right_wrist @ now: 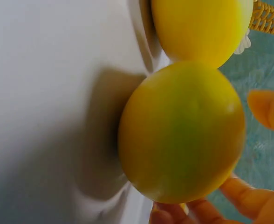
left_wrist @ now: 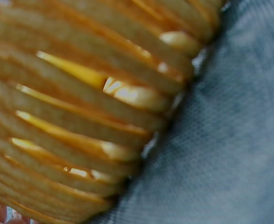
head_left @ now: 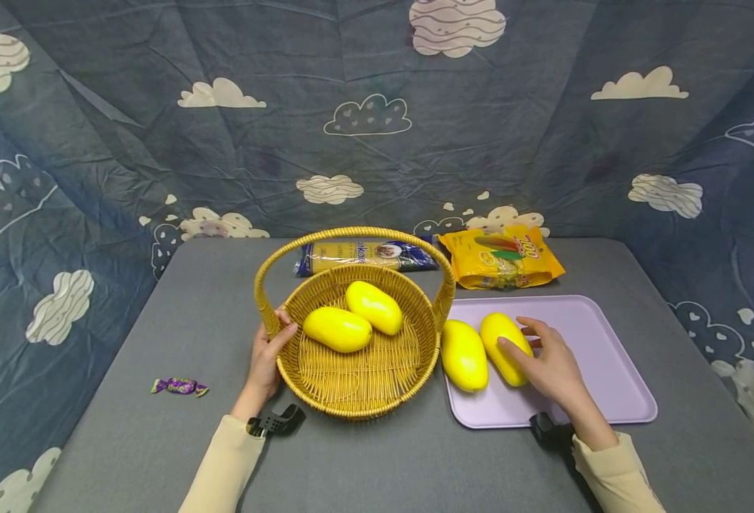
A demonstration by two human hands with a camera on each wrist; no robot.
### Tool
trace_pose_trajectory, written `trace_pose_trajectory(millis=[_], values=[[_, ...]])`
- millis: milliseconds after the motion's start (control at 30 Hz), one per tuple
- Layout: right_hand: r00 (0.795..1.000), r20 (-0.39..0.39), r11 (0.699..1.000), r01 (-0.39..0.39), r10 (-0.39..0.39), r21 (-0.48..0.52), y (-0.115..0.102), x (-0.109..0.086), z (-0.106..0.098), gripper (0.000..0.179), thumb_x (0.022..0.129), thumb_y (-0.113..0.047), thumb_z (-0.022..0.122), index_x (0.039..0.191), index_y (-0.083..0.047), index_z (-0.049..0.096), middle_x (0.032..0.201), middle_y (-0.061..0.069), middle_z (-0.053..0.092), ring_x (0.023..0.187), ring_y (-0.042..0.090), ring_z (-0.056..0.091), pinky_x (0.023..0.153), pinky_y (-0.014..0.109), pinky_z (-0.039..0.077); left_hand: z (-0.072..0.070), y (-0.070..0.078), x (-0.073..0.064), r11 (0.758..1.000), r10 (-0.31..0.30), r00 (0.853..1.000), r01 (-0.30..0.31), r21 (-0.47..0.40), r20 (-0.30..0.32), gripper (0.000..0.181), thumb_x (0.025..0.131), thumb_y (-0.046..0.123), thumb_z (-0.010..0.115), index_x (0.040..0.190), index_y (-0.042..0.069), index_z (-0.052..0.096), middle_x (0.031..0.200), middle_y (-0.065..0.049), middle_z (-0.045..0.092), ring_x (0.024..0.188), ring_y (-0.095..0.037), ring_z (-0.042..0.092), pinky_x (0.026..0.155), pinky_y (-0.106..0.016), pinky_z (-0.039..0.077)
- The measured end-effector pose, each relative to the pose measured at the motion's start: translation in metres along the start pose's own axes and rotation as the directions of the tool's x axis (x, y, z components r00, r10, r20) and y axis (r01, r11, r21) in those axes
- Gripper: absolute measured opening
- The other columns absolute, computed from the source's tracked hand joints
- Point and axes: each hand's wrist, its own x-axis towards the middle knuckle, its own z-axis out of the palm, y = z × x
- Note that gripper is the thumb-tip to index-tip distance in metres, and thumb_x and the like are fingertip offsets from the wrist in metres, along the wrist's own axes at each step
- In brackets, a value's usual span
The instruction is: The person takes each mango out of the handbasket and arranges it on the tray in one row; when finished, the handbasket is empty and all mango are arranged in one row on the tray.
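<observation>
A woven yellow basket (head_left: pixel 351 410) with a hoop handle stands mid-table, and two yellow mangoes (head_left: pixel 337 329) (head_left: pixel 374 307) lie in it. My left hand (head_left: pixel 268 353) grips its left rim, thumb hooked inside; the left wrist view shows the basket's weave (left_wrist: pixel 81 116) up close. To the right, a lilac tray (head_left: pixel 601 356) carries two more mangoes. My right hand (head_left: pixel 544 360) curls round the right mango (head_left: pixel 497 329), which fills the right wrist view (right_wrist: pixel 181 133) with fingers (right_wrist: pixel 249 196) under it. The other tray mango (head_left: pixel 463 355) lies beside it, touching.
Behind the basket lie a blue-and-yellow packet (head_left: pixel 364 255) and a yellow snack bag (head_left: pixel 502 256). A purple wrapped candy (head_left: pixel 179 386) sits on the grey tabletop (head_left: pixel 159 442) at the left. Cloud-printed blue cloth hangs around the table.
</observation>
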Motion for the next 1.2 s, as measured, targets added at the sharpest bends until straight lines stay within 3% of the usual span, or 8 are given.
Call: trace_pose_trajectory(millis=[133, 233, 367, 467, 600, 733, 900, 1200], values=[[0.981, -0.169, 0.993, 0.107, -0.098, 0.043, 0.002, -0.005, 0.002, 0.053, 0.091, -0.037, 0.063, 0.128, -0.001, 0.053, 0.119, 0.023, 0.051, 0.102, 0.038, 0.05, 0.078, 0.051, 0.041, 0.0, -0.001, 0.0, 1.0, 0.01, 1.0, -0.01, -0.008, 0.006, 0.033, 0.091, 0.003, 0.057, 0.103, -0.018, 0.035, 0.103, -0.025, 0.039, 0.097, -0.021, 0.043, 0.084, -0.026, 0.035], [0.938, -0.294, 0.977, 0.208, -0.186, 0.044, 0.015, 0.0, 0.008, 0.04, 0.089, -0.033, 0.066, 0.118, -0.006, 0.063, 0.111, 0.015, 0.057, 0.096, 0.03, 0.054, 0.072, 0.039, 0.043, -0.001, -0.002, 0.0, 1.0, 0.018, 1.0, -0.018, -0.016, 0.009, 0.034, 0.091, 0.003, 0.057, 0.103, -0.018, 0.034, 0.103, -0.025, 0.039, 0.095, -0.018, 0.044, 0.083, -0.025, 0.035], [0.882, -0.361, 0.93, 0.356, -0.303, 0.09, 0.036, 0.011, 0.02, 0.026, 0.086, -0.029, 0.071, 0.109, -0.016, 0.069, 0.103, 0.005, 0.062, 0.085, 0.016, 0.057, 0.064, 0.024, 0.04, -0.002, -0.002, 0.0, 1.0, 0.022, 1.0, -0.022, -0.021, 0.001, 0.035, 0.091, 0.003, 0.058, 0.103, -0.019, 0.034, 0.102, -0.024, 0.04, 0.096, -0.018, 0.044, 0.084, -0.026, 0.035], [0.883, -0.322, 0.901, 0.406, -0.342, 0.156, 0.016, 0.003, 0.017, 0.022, 0.085, -0.021, 0.072, 0.106, -0.014, 0.069, 0.099, 0.003, 0.064, 0.081, 0.014, 0.057, 0.063, 0.021, 0.041, -0.001, -0.001, 0.0, 0.999, 0.02, 1.0, -0.02, -0.027, -0.004, 0.033, 0.091, 0.003, 0.058, 0.102, -0.017, 0.035, 0.102, -0.024, 0.04, 0.096, -0.02, 0.043, 0.083, -0.026, 0.035], [0.888, -0.252, 0.884, 0.432, -0.383, 0.177, -0.034, -0.017, 0.008, 0.018, 0.085, -0.012, 0.071, 0.102, -0.008, 0.069, 0.096, 0.003, 0.065, 0.077, 0.015, 0.058, 0.063, 0.022, 0.045, 0.0, 0.0, 0.0, 1.0, 0.012, 1.0, -0.012, -0.029, -0.004, 0.027, 0.091, 0.003, 0.057, 0.101, -0.014, 0.039, 0.103, -0.022, 0.041, 0.1, -0.027, 0.042, 0.086, -0.026, 0.035], [0.863, -0.198, 0.847, 0.498, -0.464, 0.186, -0.058, -0.023, 0.009, 0.018, 0.083, -0.006, 0.072, 0.101, -0.007, 0.069, 0.092, -0.001, 0.065, 0.076, 0.012, 0.057, 0.061, 0.024, 0.046, 0.0, 0.0, 0.0, 1.0, 0.011, 1.0, -0.011, -0.018, 0.001, 0.023, 0.091, 0.002, 0.056, 0.1, -0.012, 0.041, 0.103, -0.021, 0.042, 0.103, -0.03, 0.04, 0.087, -0.026, 0.034], [0.843, -0.105, 0.82, 0.538, -0.528, 0.197, -0.083, -0.022, 0.013, 0.017, 0.084, -0.011, 0.072, 0.101, -0.012, 0.07, 0.088, -0.01, 0.064, 0.076, 0.01, 0.055, 0.061, 0.028, 0.047, 0.0, -0.001, 0.001, 1.0, 0.01, 1.0, -0.01, -0.023, -0.001, 0.025, 0.091, 0.002, 0.056, 0.1, -0.013, 0.039, 0.104, -0.022, 0.042, 0.104, -0.03, 0.04, 0.088, -0.027, 0.034], [0.746, 0.083, 0.749, 0.651, -0.661, 0.123, -0.13, -0.009, 0.019, 0.017, 0.085, -0.025, 0.072, 0.101, -0.019, 0.069, 0.088, -0.014, 0.062, 0.075, 0.007, 0.057, 0.062, 0.028, 0.047, -0.001, -0.002, 0.0, 1.0, 0.016, 1.0, -0.016, -0.019, -0.005, 0.029, 0.09, 0.003, 0.058, 0.101, -0.015, 0.038, 0.103, -0.022, 0.042, 0.1, -0.025, 0.042, 0.086, -0.027, 0.034]])
